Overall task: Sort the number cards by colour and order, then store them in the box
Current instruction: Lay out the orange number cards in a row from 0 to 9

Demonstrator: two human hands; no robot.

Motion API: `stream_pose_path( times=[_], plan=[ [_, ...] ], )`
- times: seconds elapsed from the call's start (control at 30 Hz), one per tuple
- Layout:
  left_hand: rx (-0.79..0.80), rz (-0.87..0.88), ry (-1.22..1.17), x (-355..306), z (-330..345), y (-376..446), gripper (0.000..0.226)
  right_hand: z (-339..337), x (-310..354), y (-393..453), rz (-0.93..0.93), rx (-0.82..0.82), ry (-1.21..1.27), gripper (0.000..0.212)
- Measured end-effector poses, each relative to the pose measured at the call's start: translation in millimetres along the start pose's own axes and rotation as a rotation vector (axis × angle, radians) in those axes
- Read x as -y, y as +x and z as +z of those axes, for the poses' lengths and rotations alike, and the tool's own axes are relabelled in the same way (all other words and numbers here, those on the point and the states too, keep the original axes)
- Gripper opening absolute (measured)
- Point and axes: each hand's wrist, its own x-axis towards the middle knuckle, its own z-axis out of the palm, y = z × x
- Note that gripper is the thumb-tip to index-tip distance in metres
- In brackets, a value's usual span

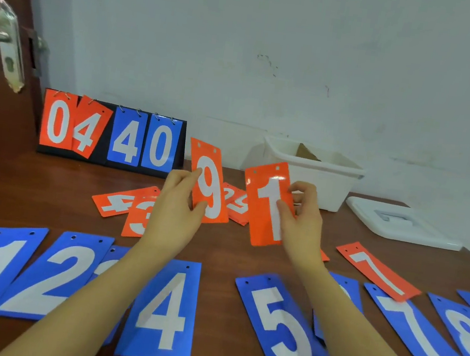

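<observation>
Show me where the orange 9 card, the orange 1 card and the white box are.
orange 9 card [211,192], head view, on the white digit.
orange 1 card [265,211], head view, on the white digit.
white box [316,185], head view, on its front wall.

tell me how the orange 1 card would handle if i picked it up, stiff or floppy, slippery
The orange 1 card stands upright from a pinch by the right hand at one edge without sagging, so it is probably fairly stiff and light. Its face shows glare, which suggests a smooth, possibly slippery surface. It looks thin, so it may flex if pushed.
</observation>
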Motion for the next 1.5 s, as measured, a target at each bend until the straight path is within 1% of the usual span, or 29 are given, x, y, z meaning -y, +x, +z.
stream_pose_path(
  times=[0.07,0.13,0.23,0.3,0.33,0.43,0.5,0.53,0.6,0.67,0.8,0.9,1.0,1.23,1.37,1.5],
  plan=[
    [0.024,0.051,-0.02,-15,7,-5,0.057,-17,7,-3,-0.001,-0.039,0.098,0.026],
    [0.067,0.082,-0.09,-31,20,-11,0.054,-35,12,-8,0.041,-0.081,0.207,0.029],
    [0.142,0.059,-0.318,-63,47,-24,0.041,-62,13,-14,0.108,-0.107,0.34,0.031],
    [0.178,0.035,-0.483,-86,68,-32,0.039,-78,9,-17,0.101,-0.121,0.323,0.03],
    [0.18,0.026,-0.534,-96,79,-36,0.041,-85,4,-19,0.091,-0.133,0.294,0.029],
    [0.167,-0.014,-0.599,-119,111,-41,0.051,-108,-12,-19,0.078,-0.205,0.233,0.027],
    [0.19,-0.028,-0.639,-131,129,-42,0.052,-128,-23,-16,0.132,-0.261,0.22,0.018],
    [0.214,-0.038,-0.676,-136,138,-43,0.051,-139,-28,-14,0.175,-0.257,0.217,0.018],
    [0.266,-0.046,-0.721,-146,154,-42,0.05,-158,-36,-9,0.263,-0.182,0.25,0.025],
    [0.299,-0.032,-0.69,-152,172,-40,0.051,-175,-42,-5,0.292,-0.164,0.276,0.029],
    [0.297,0.014,-0.521,-162,207,-29,0.053,-196,-56,10,0.274,-0.297,0.253,0.028],
    [0.3,0.017,-0.503,-170,234,-20,0.051,-210,-72,23,0.305,-0.366,0.232,0.023],
    [0.287,0.035,-0.485,-179,262,-14,0.047,-230,-87,35,0.3,-0.388,0.228,0.017],
    [0.272,0.113,-0.408,-202,323,-4,0.046,-278,-133,58,0.27,-0.407,0.113,0.025],
    [0.293,0.08,-0.382,-197,352,3,0.045,-307,-167,76,0.25,-0.43,-0.058,0.027],
    [0.323,0.066,-0.342,-187,367,9,0.043,-331,-203,95,0.296,-0.301,-0.465,0.031]
  ],
)
